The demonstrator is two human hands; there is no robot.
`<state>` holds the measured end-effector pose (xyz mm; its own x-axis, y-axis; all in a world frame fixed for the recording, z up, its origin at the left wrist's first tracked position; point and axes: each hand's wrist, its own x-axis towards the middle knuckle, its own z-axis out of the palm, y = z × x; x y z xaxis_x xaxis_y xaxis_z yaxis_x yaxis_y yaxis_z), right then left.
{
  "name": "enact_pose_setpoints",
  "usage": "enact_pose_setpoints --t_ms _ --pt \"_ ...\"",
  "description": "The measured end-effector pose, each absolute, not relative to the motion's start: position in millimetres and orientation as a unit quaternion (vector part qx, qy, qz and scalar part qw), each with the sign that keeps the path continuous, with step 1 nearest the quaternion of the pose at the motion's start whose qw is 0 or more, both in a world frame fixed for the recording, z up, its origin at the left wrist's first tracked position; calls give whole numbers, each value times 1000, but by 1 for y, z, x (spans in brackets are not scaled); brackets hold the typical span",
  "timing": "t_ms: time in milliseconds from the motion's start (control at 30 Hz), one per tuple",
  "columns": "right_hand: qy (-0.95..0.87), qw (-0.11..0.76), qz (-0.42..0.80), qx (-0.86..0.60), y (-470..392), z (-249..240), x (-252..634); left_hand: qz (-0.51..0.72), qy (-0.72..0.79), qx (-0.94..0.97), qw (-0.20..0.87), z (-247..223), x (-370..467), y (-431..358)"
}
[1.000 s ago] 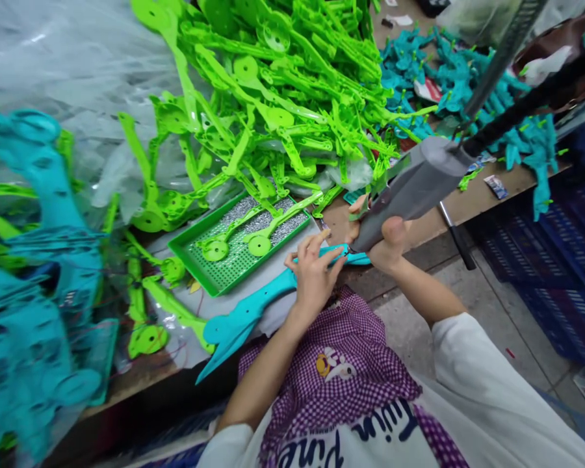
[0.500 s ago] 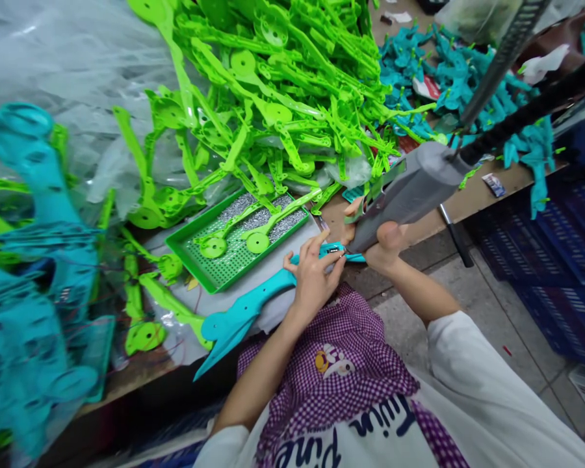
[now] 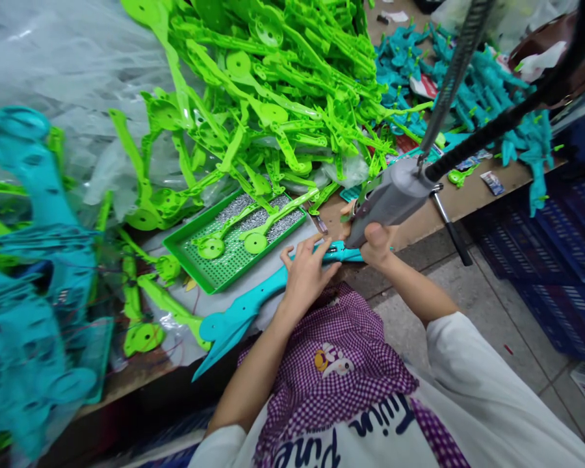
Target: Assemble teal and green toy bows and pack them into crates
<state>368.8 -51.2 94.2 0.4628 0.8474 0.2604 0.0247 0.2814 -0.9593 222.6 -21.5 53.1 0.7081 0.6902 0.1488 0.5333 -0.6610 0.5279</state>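
A long teal plastic part [image 3: 253,300] lies along the table's front edge. My left hand [image 3: 308,268] is closed over its middle, fingers bent around it. My right hand [image 3: 376,244] grips a grey power screwdriver [image 3: 390,198], whose tip points down at the teal part just right of my left hand. The screwdriver hides most of my right fingers. Behind my left hand stands a green tray [image 3: 214,276] with small metal screws [image 3: 280,227] and two lime green parts [image 3: 255,243] resting across it.
A big heap of lime green parts [image 3: 273,114] fills the back. Teal parts pile up at the left [image 3: 53,260] and back right [image 3: 472,84]. A spring and black cable rise from the screwdriver. A black-handled tool [image 3: 452,231] overhangs the right edge; blue crates [image 3: 556,279] stand below.
The screwdriver and its cable have tilted toward the left, uncovering a lime part and the black-handled tool's head. My left hand has shifted slightly left.
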Motion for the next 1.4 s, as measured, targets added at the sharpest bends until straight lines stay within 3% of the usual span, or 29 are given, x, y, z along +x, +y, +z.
enact_pose_setpoints --t_ms 233,600,767,900,1133,1400 --pt "-443 688 253 -517 -41 72 376 144 288 904 281 44 227 5" --pt "-461 666 273 -518 -48 57 375 128 302 892 310 46 226 7" --pt "-415 708 271 -503 -39 91 375 131 306 882 334 47 227 4" --pt "-426 758 292 -399 6 134 337 135 318 868 357 47 230 3" --pt "-543 606 420 -403 101 110 232 138 361 828 406 47 228 -1" --pt "-541 596 434 -405 116 83 228 184 360 806 433 45 225 0"
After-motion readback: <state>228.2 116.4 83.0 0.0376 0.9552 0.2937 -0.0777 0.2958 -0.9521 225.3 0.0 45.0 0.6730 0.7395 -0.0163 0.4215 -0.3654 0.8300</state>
